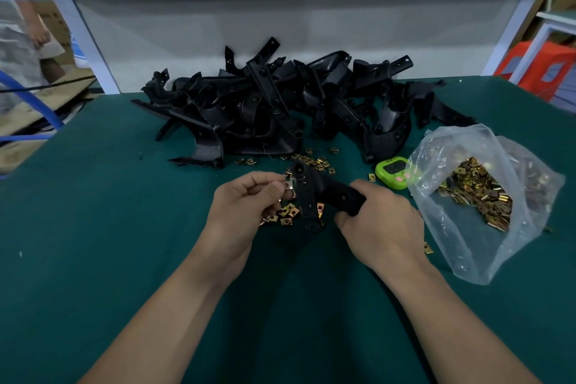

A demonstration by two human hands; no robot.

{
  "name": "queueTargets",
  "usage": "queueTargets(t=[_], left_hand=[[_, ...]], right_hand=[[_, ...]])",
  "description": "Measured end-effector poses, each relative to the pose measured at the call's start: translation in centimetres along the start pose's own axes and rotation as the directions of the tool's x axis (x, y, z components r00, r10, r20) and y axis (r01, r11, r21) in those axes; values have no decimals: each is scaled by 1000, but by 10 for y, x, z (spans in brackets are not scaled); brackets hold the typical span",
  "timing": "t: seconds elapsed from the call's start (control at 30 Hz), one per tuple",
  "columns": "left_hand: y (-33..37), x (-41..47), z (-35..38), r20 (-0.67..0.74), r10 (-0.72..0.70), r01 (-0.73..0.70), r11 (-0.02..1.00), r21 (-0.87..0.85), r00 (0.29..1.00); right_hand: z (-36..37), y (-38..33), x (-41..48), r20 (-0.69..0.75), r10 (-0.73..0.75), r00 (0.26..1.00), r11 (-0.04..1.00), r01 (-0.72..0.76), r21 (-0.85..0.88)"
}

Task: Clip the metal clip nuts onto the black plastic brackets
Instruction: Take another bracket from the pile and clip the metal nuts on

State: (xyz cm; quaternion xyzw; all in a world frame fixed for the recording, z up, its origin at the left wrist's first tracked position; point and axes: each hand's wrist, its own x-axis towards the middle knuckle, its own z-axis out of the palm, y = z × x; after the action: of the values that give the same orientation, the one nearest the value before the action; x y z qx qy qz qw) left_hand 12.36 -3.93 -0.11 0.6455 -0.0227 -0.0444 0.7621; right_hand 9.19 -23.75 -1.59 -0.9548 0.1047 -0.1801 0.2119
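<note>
My right hand [378, 224] grips one end of a black plastic bracket [311, 193] held just above the green table. My left hand [246, 203] pinches a metal clip nut [289, 186] between thumb and fingers, touching the bracket's left edge. Loose brass-coloured clip nuts [288, 213] lie on the mat under the bracket, and more clip nuts [314, 160] are scattered behind it. A large heap of black brackets [280, 103] fills the back of the table.
A clear plastic bag [486, 196] holding many clip nuts lies open at the right. A small green timer [393, 173] sits beside it. A white frame and panel stand behind the heap. A person stands at the far left beyond the table edge.
</note>
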Motion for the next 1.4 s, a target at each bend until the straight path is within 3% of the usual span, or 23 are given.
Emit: queueTargets(t=[0.43, 0.67, 0.87, 1.23, 1.4], left_hand=[[1, 0, -2, 49, -57, 59, 998, -31, 997], [-1, 0, -2, 20, -36, 35, 998, 43, 999], [-3, -6, 1, -40, -15, 19, 996, 90, 999], [4, -9, 4, 47, 6, -13, 991, 136, 999], [1, -9, 5, -6, 25, -23, 975, 219, 1000]], right_hand=[[-4, 0, 0, 39, 30, 999, 999, -30, 19], [-7, -5, -2, 53, 62, 997, 998, -64, 26], [-15, -12, -6, -24, -29, 999, 983, 24, -183], [-21, -22, -10, 20, -53, 998, 972, 56, -226], [-14, -22, -13, 19, -42, 999, 972, 45, -230]])
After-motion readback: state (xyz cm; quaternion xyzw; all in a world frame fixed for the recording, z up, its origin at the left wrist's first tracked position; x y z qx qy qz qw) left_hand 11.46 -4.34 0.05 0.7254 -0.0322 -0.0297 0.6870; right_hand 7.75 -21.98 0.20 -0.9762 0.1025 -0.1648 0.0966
